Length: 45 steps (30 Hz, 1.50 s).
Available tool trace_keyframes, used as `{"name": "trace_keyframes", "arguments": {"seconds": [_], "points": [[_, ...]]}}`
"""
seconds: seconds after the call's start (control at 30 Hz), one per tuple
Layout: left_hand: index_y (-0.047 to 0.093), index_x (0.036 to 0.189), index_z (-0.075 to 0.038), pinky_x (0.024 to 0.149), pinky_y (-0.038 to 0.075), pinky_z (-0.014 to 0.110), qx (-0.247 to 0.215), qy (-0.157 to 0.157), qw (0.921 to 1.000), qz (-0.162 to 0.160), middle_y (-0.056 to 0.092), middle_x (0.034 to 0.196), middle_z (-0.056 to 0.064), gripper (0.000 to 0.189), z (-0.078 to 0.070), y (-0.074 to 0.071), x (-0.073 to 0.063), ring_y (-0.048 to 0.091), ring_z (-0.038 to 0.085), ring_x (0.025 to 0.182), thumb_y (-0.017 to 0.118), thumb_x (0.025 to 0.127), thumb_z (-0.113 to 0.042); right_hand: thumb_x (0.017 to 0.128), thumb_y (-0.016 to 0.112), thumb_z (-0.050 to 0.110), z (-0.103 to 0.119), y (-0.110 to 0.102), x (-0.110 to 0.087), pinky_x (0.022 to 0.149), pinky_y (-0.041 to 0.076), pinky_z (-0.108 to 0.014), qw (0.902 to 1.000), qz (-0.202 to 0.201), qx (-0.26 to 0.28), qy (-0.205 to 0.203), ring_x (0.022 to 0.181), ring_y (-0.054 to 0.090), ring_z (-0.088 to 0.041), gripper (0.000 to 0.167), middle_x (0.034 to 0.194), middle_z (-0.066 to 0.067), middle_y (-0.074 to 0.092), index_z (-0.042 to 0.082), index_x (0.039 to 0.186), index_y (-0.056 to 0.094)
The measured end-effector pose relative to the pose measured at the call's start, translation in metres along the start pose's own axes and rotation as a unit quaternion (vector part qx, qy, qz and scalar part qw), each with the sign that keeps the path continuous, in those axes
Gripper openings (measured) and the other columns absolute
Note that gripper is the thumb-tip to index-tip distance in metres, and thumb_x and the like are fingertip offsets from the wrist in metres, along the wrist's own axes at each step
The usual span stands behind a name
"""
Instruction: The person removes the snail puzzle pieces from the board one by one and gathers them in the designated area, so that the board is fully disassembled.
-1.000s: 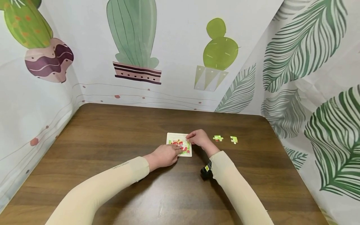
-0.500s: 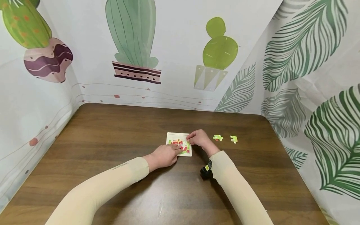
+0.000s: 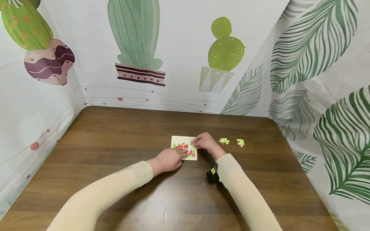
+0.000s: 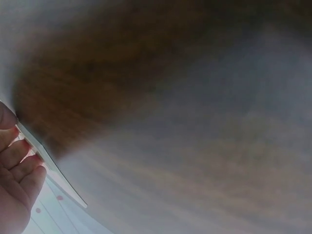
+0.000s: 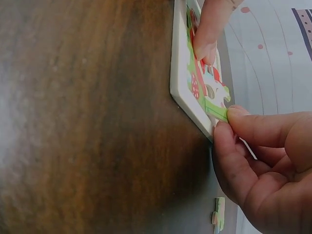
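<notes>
A small square puzzle board [image 3: 177, 138] with a cream frame and a red, white and green picture lies on the table. My left hand [image 3: 170, 159] rests over its near left part, fingers extended. In the right wrist view, the left fingertips [image 5: 204, 51] press on the picture. My right hand [image 3: 205, 141] is at the board's right edge. Between thumb and index finger it pinches a green jigsaw piece [image 5: 218, 112] over the frame, beside the fitted pieces. In the left wrist view, the left fingers [image 4: 22, 168] lie against the board near its edge.
Two loose green jigsaw pieces, one with some red [image 3: 224, 141] and one farther right [image 3: 240, 142], lie to the right of the right hand. The brown wooden table [image 3: 130, 128] meets a patterned wall covering [image 3: 185, 64] at the back and sides.
Both hands stay almost in place, the left on the board and the right pinching the jigsaw piece at its edge. The head view shifts very slightly.
</notes>
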<state>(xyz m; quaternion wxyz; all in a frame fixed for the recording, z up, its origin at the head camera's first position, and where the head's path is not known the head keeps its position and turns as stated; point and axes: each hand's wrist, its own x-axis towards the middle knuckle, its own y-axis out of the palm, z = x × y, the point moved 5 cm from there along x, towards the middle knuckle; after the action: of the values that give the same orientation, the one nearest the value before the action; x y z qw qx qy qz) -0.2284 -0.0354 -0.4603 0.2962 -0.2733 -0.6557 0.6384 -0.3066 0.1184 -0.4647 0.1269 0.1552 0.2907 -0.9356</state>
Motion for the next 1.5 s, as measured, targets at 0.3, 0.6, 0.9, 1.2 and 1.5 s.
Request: {"name": "trace_keyframes", "arguments": {"seconds": [0.3,0.6,0.9,1.2,1.5], "points": [[0.07,0.131,-0.01,0.102,0.057,0.035,0.008,0.008,0.9999,-0.007,0.07,0.136,0.007,0.038,-0.001,-0.001,0.0,0.067,0.02,0.127,0.061,0.094,-0.016,0.092,0.069,-0.001,0.003,-0.001,0.007,0.066,0.058,-0.019,0.9989,0.027,-0.037,-0.008,0.065,0.06,-0.005,0.015,0.094,-0.014,0.076,-0.01,0.101,0.076],[0.071,0.128,-0.009,0.103,0.057,0.035,0.013,0.011,0.9997,-0.019,0.071,0.135,0.008,0.038,-0.004,-0.002,0.0,0.068,0.022,0.125,0.062,0.092,-0.016,0.092,0.068,-0.005,0.014,-0.001,0.006,0.067,0.06,-0.021,0.9959,0.046,-0.078,0.002,0.066,0.06,-0.007,0.012,0.085,-0.007,0.07,-0.01,0.099,0.076],[0.071,0.13,-0.008,0.104,0.056,0.035,0.004,0.005,0.9999,-0.009,0.069,0.137,0.009,0.04,-0.004,-0.002,0.0,0.067,0.022,0.128,0.061,0.091,-0.016,0.092,0.067,-0.004,0.012,-0.003,0.01,0.067,0.06,-0.021,0.9954,0.059,-0.073,0.015,0.067,0.06,-0.009,0.012,0.085,-0.006,0.069,-0.009,0.099,0.076],[0.071,0.128,-0.008,0.104,0.056,0.035,0.005,0.008,0.9999,-0.01,0.072,0.133,0.009,0.039,-0.003,-0.002,0.002,0.068,0.022,0.126,0.062,0.091,-0.017,0.092,0.067,-0.004,0.01,-0.006,0.014,0.064,0.057,-0.019,0.9963,0.062,-0.056,0.023,0.067,0.06,-0.008,0.013,0.086,-0.006,0.071,-0.009,0.101,0.076],[0.071,0.129,-0.007,0.104,0.056,0.037,-0.014,0.003,0.9999,-0.006,0.071,0.134,0.01,0.039,-0.002,-0.003,0.002,0.068,0.022,0.127,0.061,0.092,-0.018,0.094,0.068,0.001,0.013,-0.015,0.011,0.07,0.059,-0.022,0.997,0.058,-0.046,0.02,0.07,0.061,-0.009,0.018,0.097,-0.01,0.074,-0.008,0.108,0.076]]}}
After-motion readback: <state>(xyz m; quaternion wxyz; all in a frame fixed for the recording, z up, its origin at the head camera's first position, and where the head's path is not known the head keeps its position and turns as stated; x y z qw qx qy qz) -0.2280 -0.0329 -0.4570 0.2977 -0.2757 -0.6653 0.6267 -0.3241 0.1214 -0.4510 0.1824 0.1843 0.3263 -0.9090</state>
